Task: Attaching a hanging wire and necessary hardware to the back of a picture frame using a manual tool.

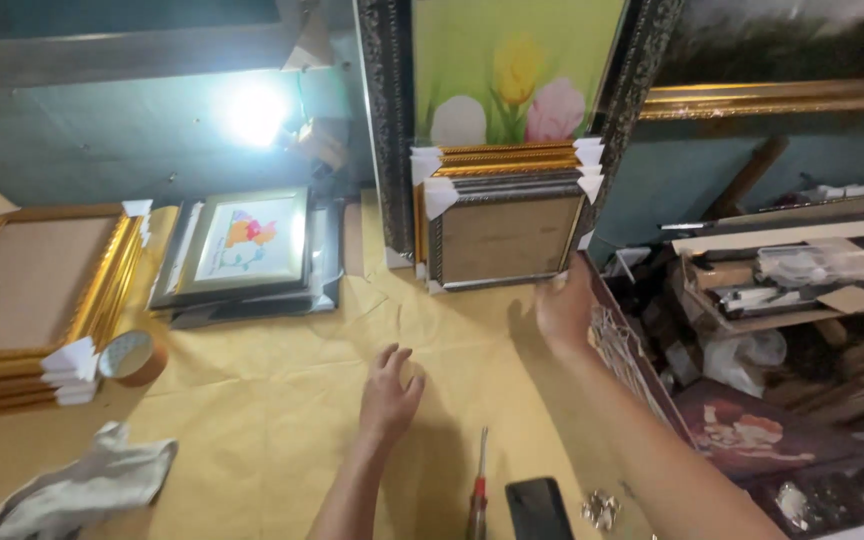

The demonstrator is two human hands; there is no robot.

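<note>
A: The right hand point(564, 308) is reaching far, its grip touching the lower right corner of the stack of picture frames point(505, 215) standing at the far side of the counter point(272, 400).

B: And the left hand point(389, 390)?

A: It's lying flat on the counter, fingers spread wide, holding nothing, a screwdriver point(478, 487) lying near it.

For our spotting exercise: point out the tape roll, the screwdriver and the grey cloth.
tape roll point(132, 357), head view, on its side wall.
screwdriver point(477, 497), head view, on its red handle.
grey cloth point(87, 483), head view, on its crumpled middle.
</note>
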